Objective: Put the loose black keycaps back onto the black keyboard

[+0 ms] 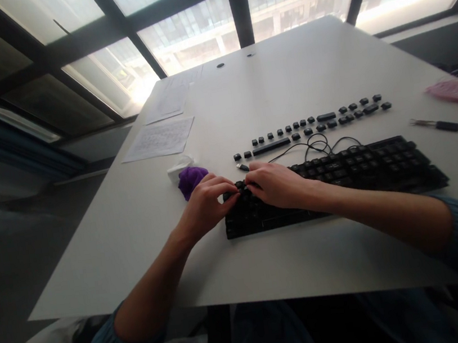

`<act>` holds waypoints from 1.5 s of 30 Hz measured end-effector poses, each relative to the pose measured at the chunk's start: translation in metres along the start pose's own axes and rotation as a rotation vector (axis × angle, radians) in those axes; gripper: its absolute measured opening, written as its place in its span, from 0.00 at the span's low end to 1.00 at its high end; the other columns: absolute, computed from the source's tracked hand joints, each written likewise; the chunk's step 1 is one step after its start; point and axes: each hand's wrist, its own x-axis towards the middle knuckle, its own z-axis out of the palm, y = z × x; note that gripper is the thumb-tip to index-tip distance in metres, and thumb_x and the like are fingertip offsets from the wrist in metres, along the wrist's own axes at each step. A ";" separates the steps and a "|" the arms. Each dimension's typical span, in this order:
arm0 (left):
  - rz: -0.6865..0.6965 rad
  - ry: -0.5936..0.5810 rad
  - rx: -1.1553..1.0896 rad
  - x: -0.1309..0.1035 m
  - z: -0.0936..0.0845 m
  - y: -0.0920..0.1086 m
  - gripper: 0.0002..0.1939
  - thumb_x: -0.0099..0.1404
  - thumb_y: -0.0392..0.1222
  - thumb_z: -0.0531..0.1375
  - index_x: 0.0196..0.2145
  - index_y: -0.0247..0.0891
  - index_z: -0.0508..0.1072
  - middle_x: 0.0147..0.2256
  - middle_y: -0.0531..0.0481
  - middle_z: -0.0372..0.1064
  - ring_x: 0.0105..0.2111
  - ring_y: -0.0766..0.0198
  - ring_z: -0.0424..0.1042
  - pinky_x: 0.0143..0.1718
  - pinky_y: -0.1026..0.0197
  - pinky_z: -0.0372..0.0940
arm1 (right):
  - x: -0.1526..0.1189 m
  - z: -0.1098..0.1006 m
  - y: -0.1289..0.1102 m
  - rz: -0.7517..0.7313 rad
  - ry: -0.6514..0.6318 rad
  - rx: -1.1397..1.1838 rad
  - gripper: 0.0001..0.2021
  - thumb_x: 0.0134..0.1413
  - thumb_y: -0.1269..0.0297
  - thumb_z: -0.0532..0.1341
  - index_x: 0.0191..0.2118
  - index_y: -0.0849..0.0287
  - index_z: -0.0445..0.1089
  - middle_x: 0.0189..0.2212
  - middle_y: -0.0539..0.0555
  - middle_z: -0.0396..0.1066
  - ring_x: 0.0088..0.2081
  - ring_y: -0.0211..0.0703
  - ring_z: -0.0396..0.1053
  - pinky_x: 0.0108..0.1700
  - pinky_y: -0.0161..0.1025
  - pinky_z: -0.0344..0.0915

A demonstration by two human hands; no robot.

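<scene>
Both left hand (211, 198) and right hand (275, 182) close together at keyboard (360, 170), nine-o'clock end, grip unclear; long axis nine-to-three, right nearer middle.

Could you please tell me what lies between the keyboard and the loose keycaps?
A black cable and its plug, in the head view.

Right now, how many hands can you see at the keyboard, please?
2. The left hand is at the left end of the keyboard, near the purple bundle; the right hand is beside it, over the keyboard's left part. No other hand shows.
</scene>
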 end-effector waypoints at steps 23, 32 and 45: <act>-0.042 0.019 0.009 0.001 0.001 0.001 0.02 0.67 0.37 0.64 0.36 0.39 0.78 0.36 0.49 0.78 0.37 0.61 0.71 0.41 0.57 0.67 | 0.004 0.004 0.001 0.049 0.006 0.013 0.09 0.66 0.66 0.60 0.36 0.61 0.77 0.39 0.57 0.73 0.34 0.42 0.70 0.33 0.38 0.53; 0.000 0.007 -0.047 0.001 0.004 0.001 0.03 0.68 0.37 0.64 0.36 0.40 0.79 0.38 0.49 0.78 0.38 0.61 0.71 0.42 0.58 0.67 | 0.003 0.002 -0.001 0.054 0.000 0.004 0.10 0.66 0.66 0.59 0.35 0.61 0.76 0.39 0.58 0.73 0.33 0.42 0.69 0.32 0.39 0.52; -0.019 0.013 -0.050 0.003 0.006 0.003 0.07 0.69 0.35 0.62 0.43 0.40 0.78 0.37 0.50 0.78 0.38 0.60 0.71 0.44 0.57 0.67 | 0.004 0.000 -0.002 0.058 -0.034 -0.021 0.11 0.66 0.67 0.57 0.37 0.62 0.77 0.39 0.58 0.73 0.35 0.42 0.70 0.34 0.38 0.53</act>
